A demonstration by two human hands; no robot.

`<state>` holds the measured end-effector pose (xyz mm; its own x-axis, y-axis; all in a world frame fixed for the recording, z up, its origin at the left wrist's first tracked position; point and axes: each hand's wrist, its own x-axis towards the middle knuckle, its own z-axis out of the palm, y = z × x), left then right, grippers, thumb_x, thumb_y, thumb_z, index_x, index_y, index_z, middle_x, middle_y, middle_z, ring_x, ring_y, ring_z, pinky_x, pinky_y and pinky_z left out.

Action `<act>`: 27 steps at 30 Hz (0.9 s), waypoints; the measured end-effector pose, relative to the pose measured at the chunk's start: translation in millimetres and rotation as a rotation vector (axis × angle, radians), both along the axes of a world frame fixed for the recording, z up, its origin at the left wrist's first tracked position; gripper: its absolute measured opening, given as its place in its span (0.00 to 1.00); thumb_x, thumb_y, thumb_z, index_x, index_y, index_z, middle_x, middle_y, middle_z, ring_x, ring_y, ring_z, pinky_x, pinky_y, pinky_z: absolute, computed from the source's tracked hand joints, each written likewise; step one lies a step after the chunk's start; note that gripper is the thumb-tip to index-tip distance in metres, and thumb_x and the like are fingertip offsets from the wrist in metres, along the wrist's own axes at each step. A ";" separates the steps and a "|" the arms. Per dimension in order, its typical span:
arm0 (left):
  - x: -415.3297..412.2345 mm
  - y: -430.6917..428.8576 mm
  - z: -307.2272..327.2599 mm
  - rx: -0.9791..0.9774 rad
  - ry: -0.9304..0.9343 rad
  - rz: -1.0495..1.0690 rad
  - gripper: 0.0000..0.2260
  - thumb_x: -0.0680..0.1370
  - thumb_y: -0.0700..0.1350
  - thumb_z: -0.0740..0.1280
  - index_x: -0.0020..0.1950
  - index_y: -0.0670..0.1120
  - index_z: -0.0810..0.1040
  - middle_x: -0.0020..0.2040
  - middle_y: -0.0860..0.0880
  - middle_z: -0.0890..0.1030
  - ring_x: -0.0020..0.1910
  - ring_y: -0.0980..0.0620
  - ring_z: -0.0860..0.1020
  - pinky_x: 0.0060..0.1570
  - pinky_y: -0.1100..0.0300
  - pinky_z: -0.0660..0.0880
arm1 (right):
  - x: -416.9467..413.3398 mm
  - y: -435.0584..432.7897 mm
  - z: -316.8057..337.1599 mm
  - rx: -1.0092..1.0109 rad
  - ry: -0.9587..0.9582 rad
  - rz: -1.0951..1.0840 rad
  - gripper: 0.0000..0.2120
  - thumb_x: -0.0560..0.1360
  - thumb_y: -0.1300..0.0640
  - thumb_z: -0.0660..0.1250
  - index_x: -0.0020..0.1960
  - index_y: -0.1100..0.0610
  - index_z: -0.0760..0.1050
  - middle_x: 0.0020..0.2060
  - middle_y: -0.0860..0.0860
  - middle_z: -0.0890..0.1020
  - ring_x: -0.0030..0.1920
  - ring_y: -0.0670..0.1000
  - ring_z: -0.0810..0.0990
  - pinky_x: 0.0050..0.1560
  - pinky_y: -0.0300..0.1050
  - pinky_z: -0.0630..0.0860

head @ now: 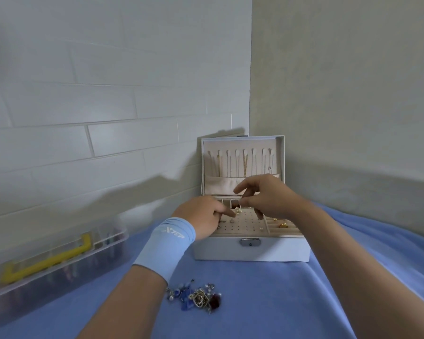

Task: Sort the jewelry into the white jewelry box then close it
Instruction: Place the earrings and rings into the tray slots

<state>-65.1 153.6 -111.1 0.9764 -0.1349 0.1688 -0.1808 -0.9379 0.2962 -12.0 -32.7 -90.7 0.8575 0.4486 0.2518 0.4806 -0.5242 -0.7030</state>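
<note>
Both forearms reach forward, hands almost meeting. The left hand [201, 217] lies palm down, forefinger extended; the right hand [267, 196] curls its fingers, seemingly pinching something tiny.

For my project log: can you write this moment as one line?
box open | left hand at earring on panel | right hand over panel, hold unclear | pile unsorted on cloth

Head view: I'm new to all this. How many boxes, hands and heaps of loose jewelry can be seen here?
Boxes: 2 (white jewelry box, clear case)
Hands: 2 (left hand, right hand)
Jewelry heaps: 1 (loose pile)
Total: 5
</note>
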 end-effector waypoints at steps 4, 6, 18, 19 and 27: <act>-0.3 2.2 -1.3 0.017 0.034 -0.008 0.24 0.82 0.39 0.53 0.60 0.64 0.81 0.59 0.50 0.79 0.45 0.50 0.76 0.45 0.60 0.72 | 0.6 0.7 -1.0 -0.025 0.018 -0.005 0.04 0.74 0.64 0.75 0.44 0.56 0.82 0.38 0.52 0.86 0.24 0.46 0.77 0.27 0.33 0.71; 0.5 3.6 -3.4 -0.024 0.027 -0.003 0.23 0.82 0.40 0.54 0.59 0.64 0.81 0.54 0.52 0.80 0.42 0.51 0.77 0.43 0.60 0.73 | 0.5 1.2 -2.2 -0.026 0.012 -0.004 0.05 0.75 0.64 0.74 0.44 0.55 0.83 0.41 0.53 0.86 0.23 0.45 0.76 0.26 0.32 0.71; 14.4 -2.9 20.9 -0.519 -0.113 -0.043 0.06 0.79 0.45 0.67 0.49 0.53 0.84 0.39 0.58 0.81 0.38 0.57 0.79 0.40 0.63 0.76 | -0.9 5.1 -4.6 0.077 -0.254 -0.003 0.17 0.74 0.64 0.74 0.57 0.48 0.78 0.41 0.46 0.83 0.29 0.41 0.78 0.39 0.44 0.81; 15.4 -4.3 20.4 -0.521 -0.117 -0.047 0.05 0.78 0.46 0.68 0.49 0.53 0.84 0.39 0.58 0.81 0.37 0.59 0.78 0.39 0.65 0.75 | -1.1 4.9 -4.4 0.066 -0.278 -0.004 0.17 0.74 0.64 0.74 0.58 0.49 0.78 0.40 0.45 0.83 0.28 0.40 0.77 0.38 0.41 0.80; 21.7 -3.5 14.4 -0.615 -0.186 -0.046 0.03 0.77 0.47 0.71 0.43 0.54 0.84 0.35 0.57 0.80 0.33 0.60 0.76 0.32 0.70 0.71 | -3.3 8.2 -1.8 0.048 -0.376 -0.026 0.08 0.73 0.61 0.75 0.49 0.49 0.83 0.40 0.43 0.83 0.31 0.40 0.76 0.35 0.30 0.72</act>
